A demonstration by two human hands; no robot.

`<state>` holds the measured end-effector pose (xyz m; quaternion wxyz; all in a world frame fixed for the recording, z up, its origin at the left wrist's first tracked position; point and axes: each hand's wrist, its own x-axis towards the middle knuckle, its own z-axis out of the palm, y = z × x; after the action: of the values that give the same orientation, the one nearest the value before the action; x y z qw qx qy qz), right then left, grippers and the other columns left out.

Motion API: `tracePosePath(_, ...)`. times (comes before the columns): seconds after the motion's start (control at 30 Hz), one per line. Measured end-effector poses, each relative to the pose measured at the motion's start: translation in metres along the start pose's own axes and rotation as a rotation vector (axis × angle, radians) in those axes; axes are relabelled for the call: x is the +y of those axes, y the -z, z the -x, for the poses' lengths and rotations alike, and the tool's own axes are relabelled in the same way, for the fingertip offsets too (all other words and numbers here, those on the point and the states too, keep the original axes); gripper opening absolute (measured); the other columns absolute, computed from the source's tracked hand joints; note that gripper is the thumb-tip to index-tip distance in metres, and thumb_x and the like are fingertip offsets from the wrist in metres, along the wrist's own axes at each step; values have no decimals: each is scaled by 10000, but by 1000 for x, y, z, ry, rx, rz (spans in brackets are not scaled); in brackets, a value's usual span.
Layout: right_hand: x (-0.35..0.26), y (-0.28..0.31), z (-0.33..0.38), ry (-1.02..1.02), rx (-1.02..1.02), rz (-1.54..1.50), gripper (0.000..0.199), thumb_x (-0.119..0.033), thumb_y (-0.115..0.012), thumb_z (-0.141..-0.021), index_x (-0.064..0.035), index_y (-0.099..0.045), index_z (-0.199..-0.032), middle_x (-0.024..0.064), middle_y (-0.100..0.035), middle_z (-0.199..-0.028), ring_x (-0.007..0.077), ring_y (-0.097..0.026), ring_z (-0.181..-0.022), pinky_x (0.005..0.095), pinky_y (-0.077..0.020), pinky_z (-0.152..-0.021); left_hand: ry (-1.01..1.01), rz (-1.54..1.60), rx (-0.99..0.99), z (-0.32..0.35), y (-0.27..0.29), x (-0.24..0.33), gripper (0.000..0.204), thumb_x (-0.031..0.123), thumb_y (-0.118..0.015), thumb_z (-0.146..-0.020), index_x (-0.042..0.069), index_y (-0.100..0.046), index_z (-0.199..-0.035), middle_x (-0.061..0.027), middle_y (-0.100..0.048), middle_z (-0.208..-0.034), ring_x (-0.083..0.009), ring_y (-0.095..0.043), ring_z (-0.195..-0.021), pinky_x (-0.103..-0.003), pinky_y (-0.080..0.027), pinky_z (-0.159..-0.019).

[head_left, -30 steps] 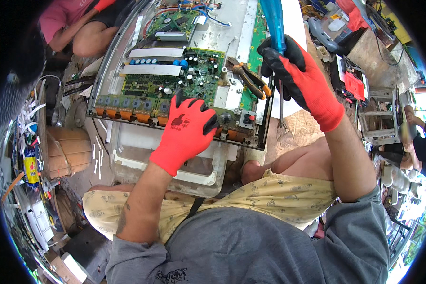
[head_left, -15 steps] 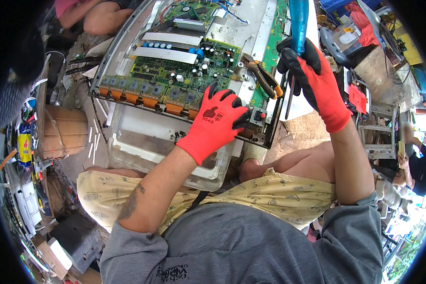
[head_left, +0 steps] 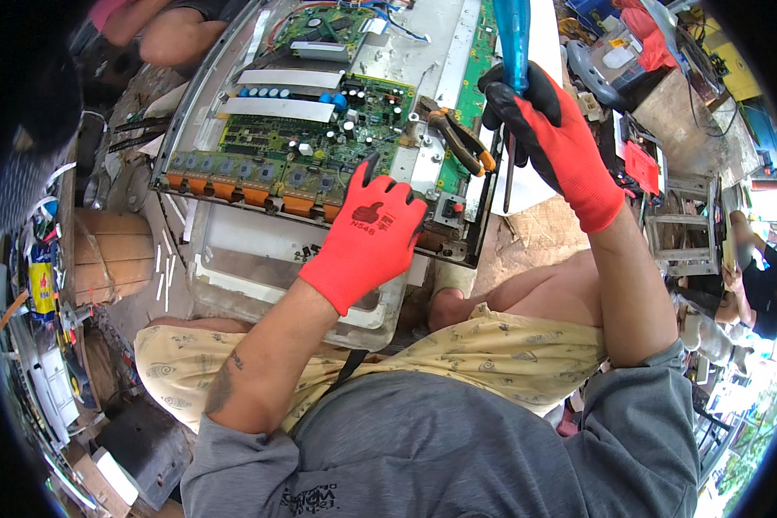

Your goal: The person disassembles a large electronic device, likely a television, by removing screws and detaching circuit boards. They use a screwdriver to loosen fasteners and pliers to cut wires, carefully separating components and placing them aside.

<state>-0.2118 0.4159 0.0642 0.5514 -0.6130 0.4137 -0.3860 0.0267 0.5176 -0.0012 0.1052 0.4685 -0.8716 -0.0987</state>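
Note:
My right hand [head_left: 548,129], in a red glove with black fingers, is closed round the blue handle of a screwdriver [head_left: 513,47]. Its thin dark shaft points down past the right edge of an opened flat display panel [head_left: 440,65]. My left hand [head_left: 367,229], gloved alike, lies over the panel's near edge, beside a green circuit board [head_left: 319,138]. Its forefinger stretches out and the other fingers bend, with some tips hidden; nothing shows in it. Between both hands, pliers [head_left: 457,140] with dark and orange handles rest on the panel's metal strip.
Under the panel's near side is a clear-walled plastic bin [head_left: 259,281]. A brown carton [head_left: 112,250] stands at the left, near thin white strips on the floor. Another person's bent leg [head_left: 177,39] shows at the far left. Clutter and a wooden frame [head_left: 682,224] fill the right.
My left hand has drawn slightly back toward me, its spread fingers now more bent. The screwdriver stays in my right hand. The whole view has shifted a little.

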Motion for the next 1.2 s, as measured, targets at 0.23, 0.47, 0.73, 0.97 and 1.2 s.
tracePosePath(0.23, -2, 9, 3, 24, 13, 6, 454, -149, -623, -1024, -23, -479, -1435, 47, -633, -1234, 107, -594, -1108, 297, -505, -970, 87, 35, -18, 10, 2, 2, 368, 233, -769, -798, 67, -649, -1104, -132, -645, -1071, -332, -590, -1092, -541, -307, -1154)
tracePosePath(0.47, 3, 2, -3, 118, -2, -12, 399, -188, -642, -1012, -61, -534, -1374, 23, -678, -1120, 85, -632, -983, 286, -540, -845, 166, 95, 92, 21, -1, -3, 482, 210, -787, -781, 69, -606, -1204, -124, -655, -1095, -323, -590, -1105, -541, -280, -1170)
tracePosePath(0.73, 19, -11, 2, 189, -30, 233, 517, -194, -679, -975, -46, -485, -1431, 81, -721, -1038, 111, -666, -827, 314, -559, -772, 137, 196, 178, 20, 3, -9, 477, 188, -757, -801, 106, -616, -1249, -121, -656, -1115, -331, -574, -1137, -532, -291, -1161)
tracePosePath(0.97, 11, -32, 7, 144, -120, 306, 253, -141, -661, -972, -42, -585, -1192, 80, -678, -879, 130, -607, -723, 320, -526, -708, 233, 724, 194, -12, 19, -21, 369, 145, -668, -921, 61, -660, -1280, -130, -707, -1134, -242, -630, -1033, -376, -487, -929)
tracePosePath(1.2, 8, -43, 11, 250, -151, 337, 235, -138, -671, -965, -45, -590, -1164, 103, -704, -917, 190, -675, -839, 341, -526, -780, 316, 960, 90, -28, 15, -19, 336, 135, -672, -941, 41, -679, -1264, -42, -729, -949, -83, -595, -819, -284, -501, -755)
